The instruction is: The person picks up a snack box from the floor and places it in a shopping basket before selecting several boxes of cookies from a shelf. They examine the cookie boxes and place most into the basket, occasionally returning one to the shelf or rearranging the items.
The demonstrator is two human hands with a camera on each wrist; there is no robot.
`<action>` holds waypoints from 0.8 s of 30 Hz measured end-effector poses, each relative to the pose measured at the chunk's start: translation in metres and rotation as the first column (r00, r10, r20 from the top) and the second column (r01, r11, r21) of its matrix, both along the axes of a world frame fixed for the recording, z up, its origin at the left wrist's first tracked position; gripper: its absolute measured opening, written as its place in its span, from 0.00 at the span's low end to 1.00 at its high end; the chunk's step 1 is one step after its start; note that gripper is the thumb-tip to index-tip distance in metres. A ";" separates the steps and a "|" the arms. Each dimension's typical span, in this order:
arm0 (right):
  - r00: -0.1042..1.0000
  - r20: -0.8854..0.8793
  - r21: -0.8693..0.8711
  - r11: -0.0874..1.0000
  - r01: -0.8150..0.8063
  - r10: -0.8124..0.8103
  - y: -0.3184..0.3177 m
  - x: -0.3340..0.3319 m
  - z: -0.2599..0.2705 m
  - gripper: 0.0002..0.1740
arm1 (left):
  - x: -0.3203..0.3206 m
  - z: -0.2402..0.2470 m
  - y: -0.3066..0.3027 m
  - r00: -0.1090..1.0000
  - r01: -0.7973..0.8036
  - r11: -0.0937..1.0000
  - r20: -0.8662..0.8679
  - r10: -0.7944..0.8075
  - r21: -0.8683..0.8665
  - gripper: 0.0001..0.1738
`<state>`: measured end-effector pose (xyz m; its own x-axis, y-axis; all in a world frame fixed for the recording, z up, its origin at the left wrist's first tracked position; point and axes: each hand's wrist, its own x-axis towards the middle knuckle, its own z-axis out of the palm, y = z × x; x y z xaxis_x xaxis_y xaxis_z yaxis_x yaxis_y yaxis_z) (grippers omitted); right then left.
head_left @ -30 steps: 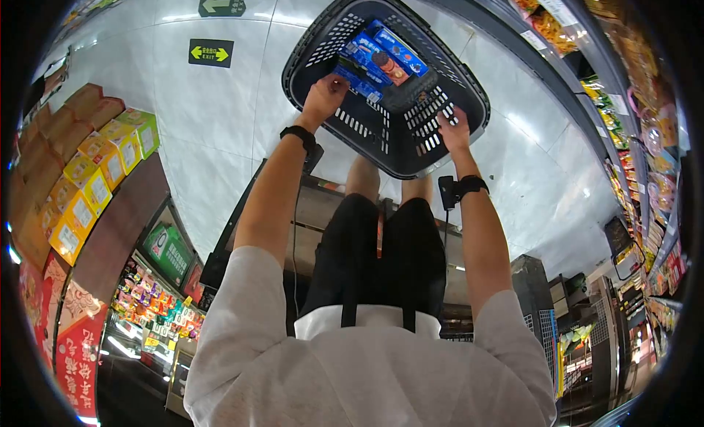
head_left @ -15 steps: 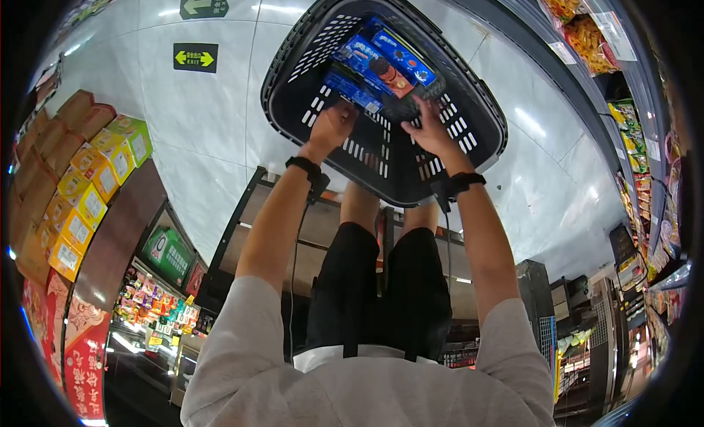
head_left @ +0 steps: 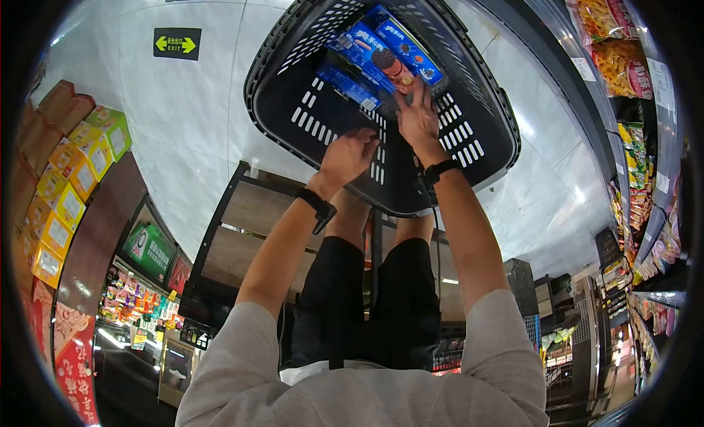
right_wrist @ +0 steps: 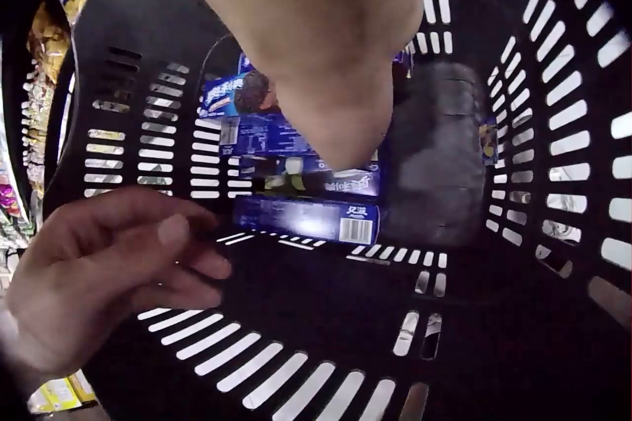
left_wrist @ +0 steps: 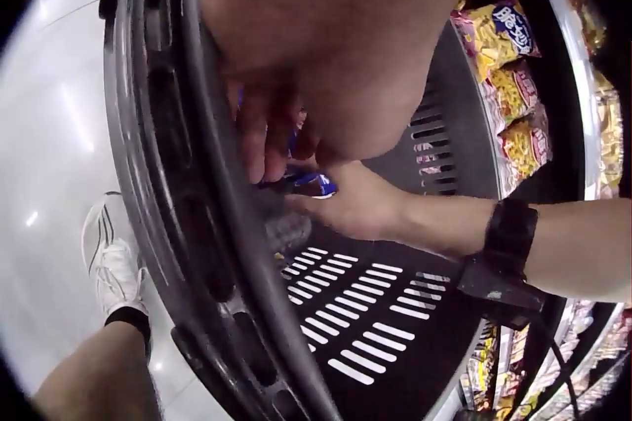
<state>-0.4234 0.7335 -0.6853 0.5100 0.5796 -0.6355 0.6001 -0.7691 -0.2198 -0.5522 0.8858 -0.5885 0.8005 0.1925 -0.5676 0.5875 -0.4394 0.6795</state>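
A black plastic shopping basket [head_left: 293, 97] stands on the floor in front of me. Blue cookie boxes [head_left: 374, 53] lie in it, with a narrow blue box [head_left: 348, 86] beside them. My right hand [head_left: 418, 115] reaches into the basket and its straight fingers touch the end of a cookie box [left_wrist: 311, 182]. My left hand [head_left: 350, 152] hovers over the basket's near wall, loosely curled, and holds nothing [right_wrist: 109, 263]. A dark flat pack [right_wrist: 434, 154] lies next to the boxes [right_wrist: 306, 219].
Shelves of snack bags [head_left: 623, 67] run along the right. Stacked yellow and orange boxes [head_left: 66, 185] stand at the left. A green exit sign [head_left: 177, 43] is stuck on the pale floor. A low wooden rack [head_left: 242, 214] is by my legs. My white shoe [left_wrist: 114, 253] is beside the basket.
Both hands left the basket rim and moved inward. The right hand reached to the cookie boxes; the left drew back from the narrow box. The basket now looms larger.
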 end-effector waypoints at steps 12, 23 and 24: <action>0.984 -0.145 0.378 0.914 0.148 -0.099 -0.016 0.026 0.098 0.09 | 0.013 0.030 0.012 0.993 -0.111 0.992 -0.038 0.109 -0.059 0.10; 0.963 -0.101 0.609 0.750 0.258 -0.249 -0.080 0.005 0.288 0.13 | 0.031 0.129 0.064 0.937 -0.196 0.967 0.322 0.136 0.162 0.12; 0.963 -0.080 0.613 0.749 0.251 -0.257 -0.086 0.002 0.310 0.13 | 0.038 0.152 0.066 0.931 -0.191 0.969 0.341 0.129 0.156 0.12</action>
